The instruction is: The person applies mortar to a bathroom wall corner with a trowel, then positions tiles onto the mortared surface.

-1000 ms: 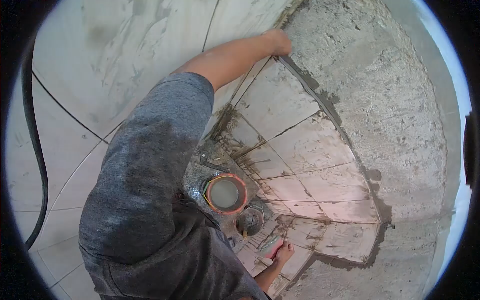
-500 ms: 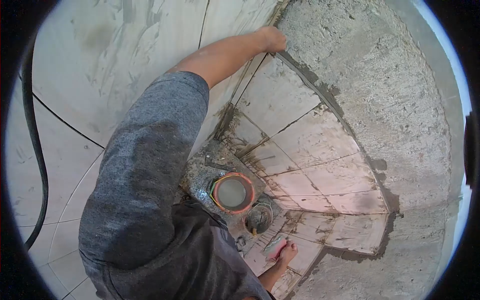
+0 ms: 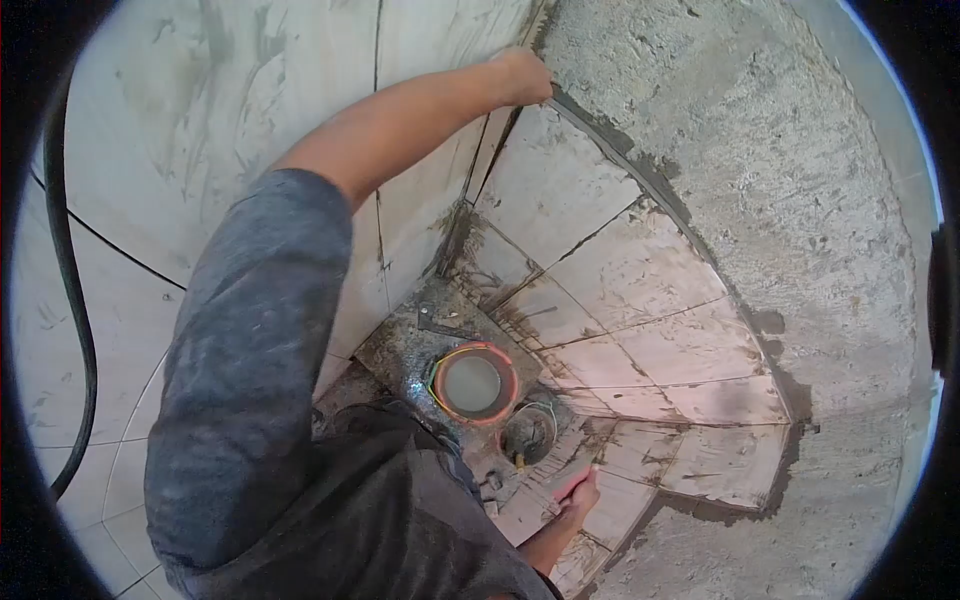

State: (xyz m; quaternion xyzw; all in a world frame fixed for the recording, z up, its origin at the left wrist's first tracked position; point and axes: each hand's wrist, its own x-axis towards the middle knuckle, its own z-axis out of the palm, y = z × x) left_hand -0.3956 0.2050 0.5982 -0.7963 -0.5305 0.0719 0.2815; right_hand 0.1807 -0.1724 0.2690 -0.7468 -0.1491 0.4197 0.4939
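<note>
My left hand is at the top corner, where the wall tiles meet the rough cement. Its fingers are curled closed at the upper tile edge, and whatever they grip is hidden. Down at the lower right, my right hand is closed round a flat tool with a pink-red face, seen nearly edge-on beside the tiles. Pale wall tiles smeared with grey mortar lie between the two hands. A band of wet mortar runs along their upper edge.
An orange-rimmed bucket of greyish water stands on the floor near my legs. A smaller bucket with a tool in it sits beside it. Bare rough cement covers the upper wall. A black cable hangs at the left.
My left hand has shifted slightly left in view, still at the corner. The flat tool in my right hand has turned from face-on to nearly edge-on. The view has shifted a little.
</note>
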